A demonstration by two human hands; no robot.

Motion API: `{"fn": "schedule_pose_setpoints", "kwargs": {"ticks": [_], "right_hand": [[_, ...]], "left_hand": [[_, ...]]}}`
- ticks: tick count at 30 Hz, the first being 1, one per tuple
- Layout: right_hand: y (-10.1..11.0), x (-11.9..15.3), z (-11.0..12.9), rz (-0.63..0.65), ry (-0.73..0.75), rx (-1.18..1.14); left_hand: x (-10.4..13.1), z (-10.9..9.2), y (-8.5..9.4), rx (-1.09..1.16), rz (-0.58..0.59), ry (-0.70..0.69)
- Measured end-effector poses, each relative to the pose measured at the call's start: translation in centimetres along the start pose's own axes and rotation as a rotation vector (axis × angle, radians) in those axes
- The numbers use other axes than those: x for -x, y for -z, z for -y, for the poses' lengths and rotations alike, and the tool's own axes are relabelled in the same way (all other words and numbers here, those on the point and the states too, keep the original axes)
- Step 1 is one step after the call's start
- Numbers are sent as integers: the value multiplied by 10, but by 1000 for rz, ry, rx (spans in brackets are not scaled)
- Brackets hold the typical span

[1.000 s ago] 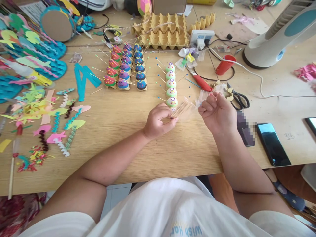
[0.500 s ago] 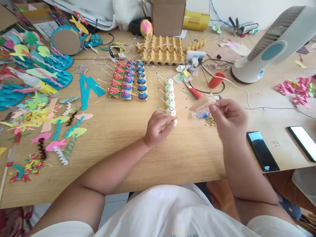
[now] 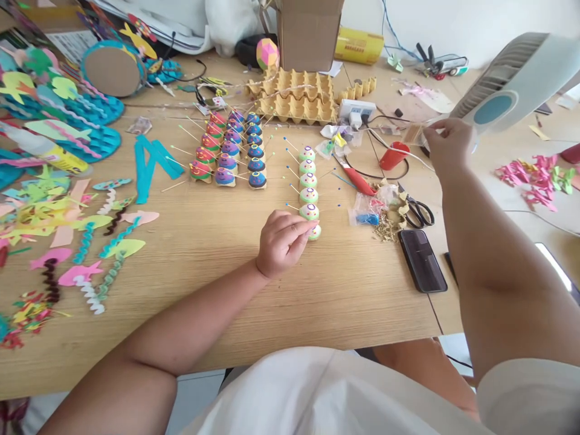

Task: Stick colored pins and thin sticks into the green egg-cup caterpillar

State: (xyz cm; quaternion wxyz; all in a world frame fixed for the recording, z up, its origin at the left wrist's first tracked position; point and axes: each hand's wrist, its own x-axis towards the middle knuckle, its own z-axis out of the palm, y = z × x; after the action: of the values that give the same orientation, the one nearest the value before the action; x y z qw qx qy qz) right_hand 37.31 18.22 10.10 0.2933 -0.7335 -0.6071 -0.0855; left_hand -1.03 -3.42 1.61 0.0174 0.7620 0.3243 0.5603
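A row of white-and-green painted egg-carton cups (image 3: 309,180) stands in front of me, with blue-tipped sticks poking out at its sides. My left hand (image 3: 281,243) is at the row's near end, thumb and fingers pinched together over the last cups. Whatever is between those fingertips is hidden. Far to the right, my right hand (image 3: 449,142) is raised over the table beside the white fan, closed on a clear bag of thin wooden sticks (image 3: 411,133). More painted cup rows stand to the left: red (image 3: 200,171), purple (image 3: 225,176) and blue (image 3: 257,179).
Scissors (image 3: 419,212), a black phone (image 3: 422,261), a red cup (image 3: 393,156) and wood scraps (image 3: 387,225) lie right of the row. The fan (image 3: 502,90) stands at the right. Egg trays (image 3: 299,96) are behind; paper fish (image 3: 81,273) lie left.
My right hand has swung up and right with the bag of sticks, uncovering the scissors. The left hand stays at the row's near end. The view has shifted slightly.
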Motion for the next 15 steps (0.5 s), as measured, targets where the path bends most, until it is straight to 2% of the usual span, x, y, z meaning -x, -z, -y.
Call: {"fn": "schedule_pose_setpoints", "kwargs": {"ticks": [3,7,12,15], "right_hand": [[-17,-2,-3,-17,-104,-79],[-29,-9,-1,34,-116,-84],[-33,-14,6,88,-163,-214],[-29,-8,12,119,-280,-361]], "left_hand": [[0,0,1,-12,12,22],[0,1,0,-5,14,36],[0,3,0,-8,11,34],[0,3,0,3,17,25]]}}
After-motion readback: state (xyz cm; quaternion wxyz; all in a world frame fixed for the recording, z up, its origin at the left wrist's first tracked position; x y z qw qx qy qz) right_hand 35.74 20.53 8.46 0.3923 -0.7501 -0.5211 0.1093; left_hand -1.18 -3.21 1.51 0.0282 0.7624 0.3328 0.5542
